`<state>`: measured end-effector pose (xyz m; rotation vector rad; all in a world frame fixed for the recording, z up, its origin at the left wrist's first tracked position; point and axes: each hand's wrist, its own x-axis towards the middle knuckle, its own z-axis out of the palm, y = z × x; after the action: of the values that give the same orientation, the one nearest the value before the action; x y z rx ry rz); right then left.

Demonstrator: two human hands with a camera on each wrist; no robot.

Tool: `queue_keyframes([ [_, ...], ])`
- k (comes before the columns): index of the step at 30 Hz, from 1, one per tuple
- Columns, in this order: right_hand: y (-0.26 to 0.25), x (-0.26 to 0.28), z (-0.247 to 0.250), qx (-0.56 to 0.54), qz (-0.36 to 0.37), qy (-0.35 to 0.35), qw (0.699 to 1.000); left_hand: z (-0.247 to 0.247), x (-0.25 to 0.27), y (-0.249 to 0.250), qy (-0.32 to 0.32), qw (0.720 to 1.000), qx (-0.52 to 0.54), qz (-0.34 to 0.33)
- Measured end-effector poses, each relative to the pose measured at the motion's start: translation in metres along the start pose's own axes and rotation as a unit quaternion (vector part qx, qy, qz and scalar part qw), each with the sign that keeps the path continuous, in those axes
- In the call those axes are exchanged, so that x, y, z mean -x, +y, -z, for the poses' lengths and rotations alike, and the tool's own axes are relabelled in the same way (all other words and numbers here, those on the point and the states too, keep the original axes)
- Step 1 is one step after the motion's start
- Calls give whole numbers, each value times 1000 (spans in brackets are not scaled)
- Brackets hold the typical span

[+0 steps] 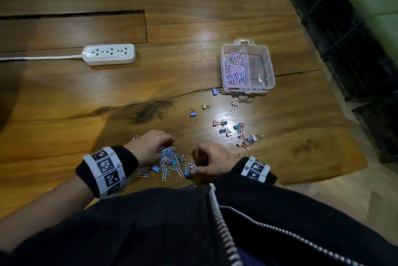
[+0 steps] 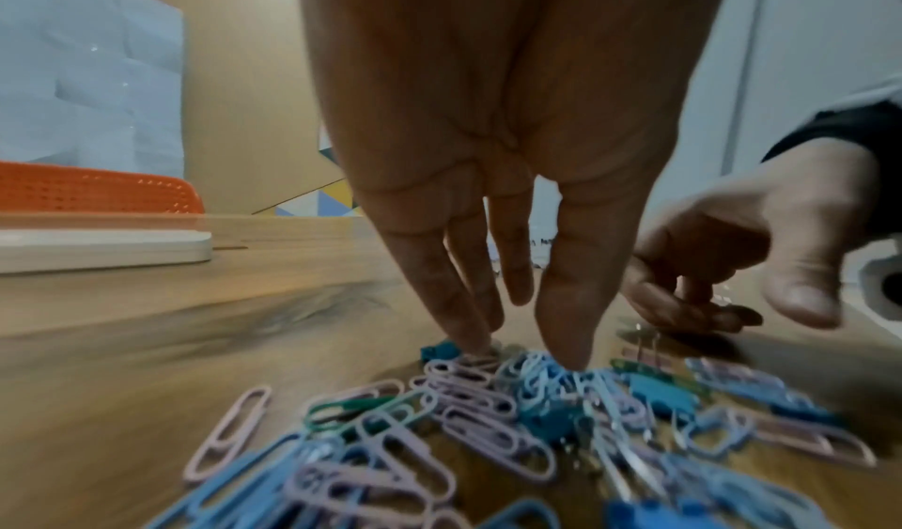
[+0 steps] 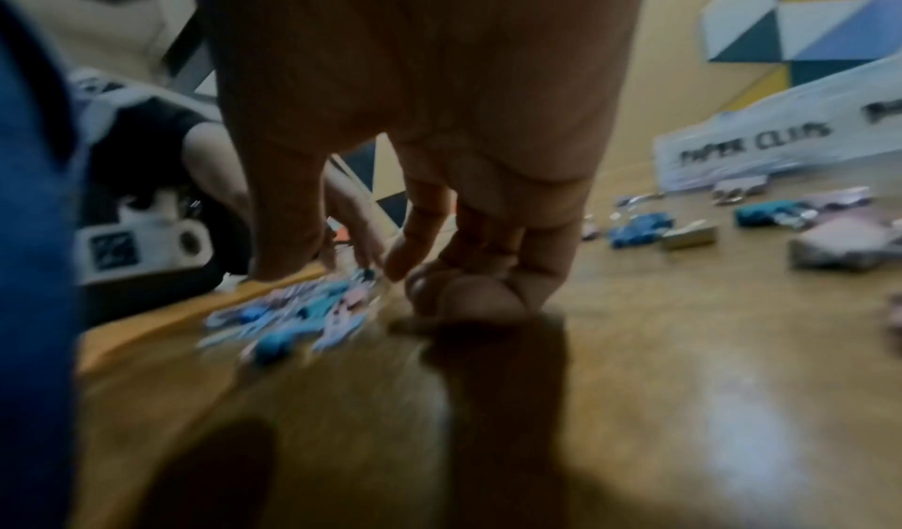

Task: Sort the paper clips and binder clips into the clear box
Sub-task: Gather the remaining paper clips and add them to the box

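A mixed pile of pastel paper clips and small binder clips (image 1: 170,158) (image 2: 478,402) lies near the table's front edge. My left hand (image 1: 168,144) (image 2: 527,348) reaches over it with straight fingers, and the tips touch the clips. My right hand (image 1: 195,163) (image 3: 390,271) hovers at the pile's right side with curled fingers and the thumb out; blur hides whether it holds a clip. The clear box (image 1: 270,71) (image 3: 761,144) stands farther right, with paper clips (image 1: 234,69) in its left compartment. Loose binder clips (image 1: 237,130) (image 3: 639,228) are scattered between the box and my hands.
A white power strip (image 1: 109,54) with its cord lies at the back left. The wooden table's edge (image 1: 361,164) runs close on the right, with dark shelving (image 1: 355,50) beyond. An orange chair back (image 2: 97,190) shows past the table.
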<state>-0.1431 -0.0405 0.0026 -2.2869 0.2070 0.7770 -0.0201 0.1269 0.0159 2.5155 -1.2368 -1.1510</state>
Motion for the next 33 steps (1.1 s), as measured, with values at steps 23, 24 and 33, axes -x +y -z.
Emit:
queue_keyframes([
  [23, -4, 1, -27, -65, -114, 183, 974, -15, -7, -6, 43, 992, -97, -65],
  [24, -4, 0, -28, -65, -112, 193, 973, -16, -8, -5, 49, 993, -87, -61],
  [33, 0, -3, -13, -136, -136, 276, 942, -5, -21, 8, 26, 998, -45, -19],
])
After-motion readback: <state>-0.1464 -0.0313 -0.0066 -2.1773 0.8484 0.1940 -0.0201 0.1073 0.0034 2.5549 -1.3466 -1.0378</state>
